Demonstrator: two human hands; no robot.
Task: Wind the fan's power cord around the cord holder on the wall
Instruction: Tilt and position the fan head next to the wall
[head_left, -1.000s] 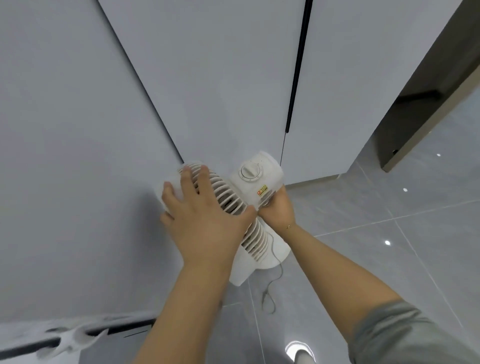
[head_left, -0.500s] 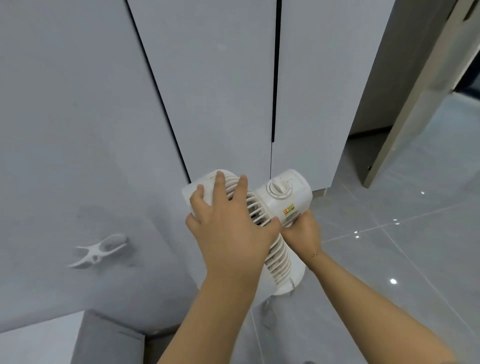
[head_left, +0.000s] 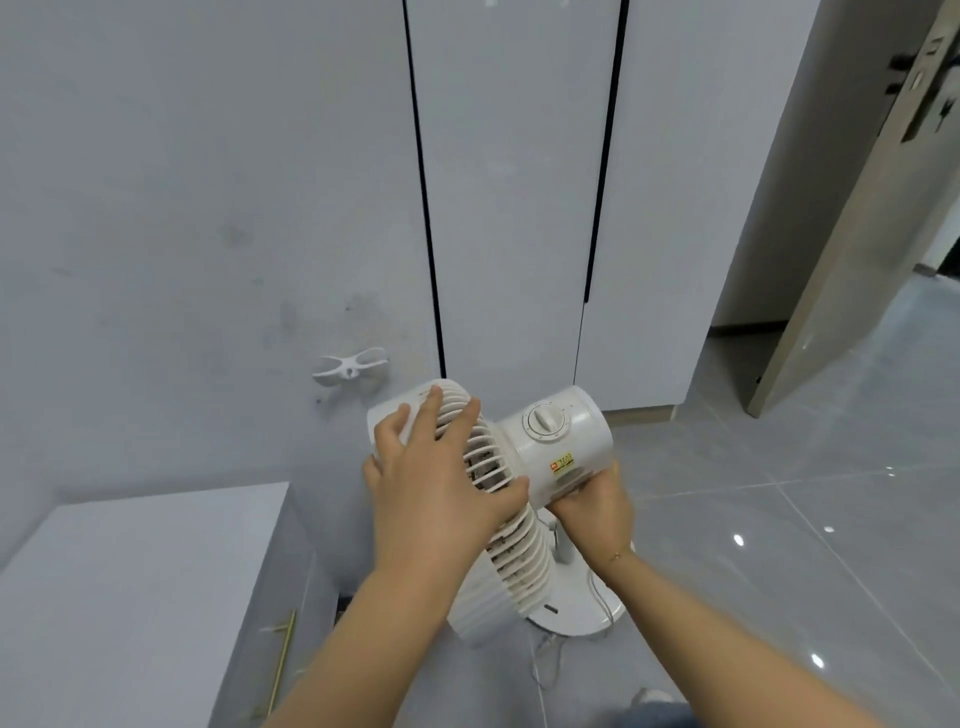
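A white fan (head_left: 558, 447) with a slatted grille and a round dial stands on its round base on the floor. My left hand (head_left: 441, 488) lies flat across the grille, fingers spread. My right hand (head_left: 592, 501) grips the underside of the fan's motor housing. A thin white power cord (head_left: 545, 670) trails from the base onto the tiles. The white X-shaped cord holder (head_left: 350, 366) is fixed to the grey wall, just up and left of the fan's head. It carries no cord.
White cabinet doors (head_left: 509, 208) with dark gaps rise behind the fan. A low white cabinet (head_left: 130, 597) with a brass handle stands at lower left. An open door (head_left: 852, 234) stands at right. Grey glossy floor tiles (head_left: 779, 519) spread to the right.
The view has tilted up and turned, bringing the cord holder from far left to beside the fan. Both hands keep their places on the fan.
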